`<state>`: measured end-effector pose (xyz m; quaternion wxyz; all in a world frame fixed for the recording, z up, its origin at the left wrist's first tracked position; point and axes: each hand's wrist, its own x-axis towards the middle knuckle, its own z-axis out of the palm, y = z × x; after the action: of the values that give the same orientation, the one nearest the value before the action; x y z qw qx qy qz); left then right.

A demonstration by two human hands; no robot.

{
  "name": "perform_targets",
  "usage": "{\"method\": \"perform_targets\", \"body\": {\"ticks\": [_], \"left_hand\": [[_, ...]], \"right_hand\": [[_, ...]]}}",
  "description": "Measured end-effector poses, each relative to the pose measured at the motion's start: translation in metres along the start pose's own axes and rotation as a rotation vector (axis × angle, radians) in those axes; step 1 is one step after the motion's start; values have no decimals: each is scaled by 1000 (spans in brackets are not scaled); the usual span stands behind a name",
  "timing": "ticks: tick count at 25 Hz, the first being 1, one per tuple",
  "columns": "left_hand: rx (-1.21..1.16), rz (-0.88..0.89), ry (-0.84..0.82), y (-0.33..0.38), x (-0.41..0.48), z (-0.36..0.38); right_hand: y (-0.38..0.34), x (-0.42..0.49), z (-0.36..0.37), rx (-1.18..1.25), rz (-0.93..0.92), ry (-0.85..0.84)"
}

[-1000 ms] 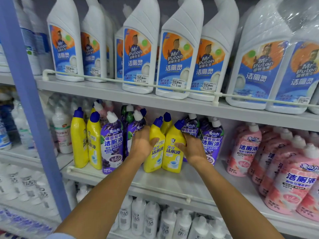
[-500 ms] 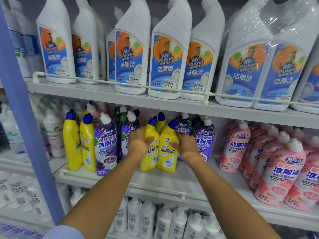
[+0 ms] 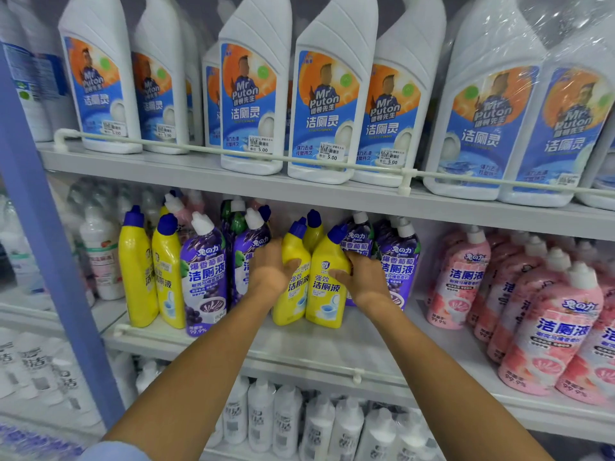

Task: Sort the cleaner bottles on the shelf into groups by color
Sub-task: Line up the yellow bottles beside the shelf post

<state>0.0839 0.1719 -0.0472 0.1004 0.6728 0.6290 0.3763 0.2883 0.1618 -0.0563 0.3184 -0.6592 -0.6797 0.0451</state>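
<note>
On the middle shelf point(image 3: 332, 347) two yellow bottles point(image 3: 324, 294) stand between purple bottles point(image 3: 397, 267), unmoved since a moment ago; left hand point(image 3: 269, 274) grips one, right hand point(image 3: 364, 281) the other. Their move toward the left yellow pair point(image 3: 138, 271) seems not begun.

L hand point(image 3: 271, 274) fingers hidden behind yellow bottle point(image 3: 291, 304); lower white bottles point(image 3: 263, 417) blurred.

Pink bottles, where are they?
In the head view, the pink bottles stand at the right end of the middle shelf, right of the purple bottle by the right hand.
</note>
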Motion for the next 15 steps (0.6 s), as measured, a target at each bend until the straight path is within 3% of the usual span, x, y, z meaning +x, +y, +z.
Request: {"method": "perform_targets", "body": {"ticks": [7, 11, 15], "left_hand": [[-17, 4, -37, -2, -3, -4], [-6, -18, -166, -12, -7, -17], [105, 116, -314, -22, -24, -36]], "right_hand": [[-5, -5, -5, -16, 13, -13], [-9, -11, -10, -113, -19, -59], [-4, -26, -17, -170, -4, -204]]}}
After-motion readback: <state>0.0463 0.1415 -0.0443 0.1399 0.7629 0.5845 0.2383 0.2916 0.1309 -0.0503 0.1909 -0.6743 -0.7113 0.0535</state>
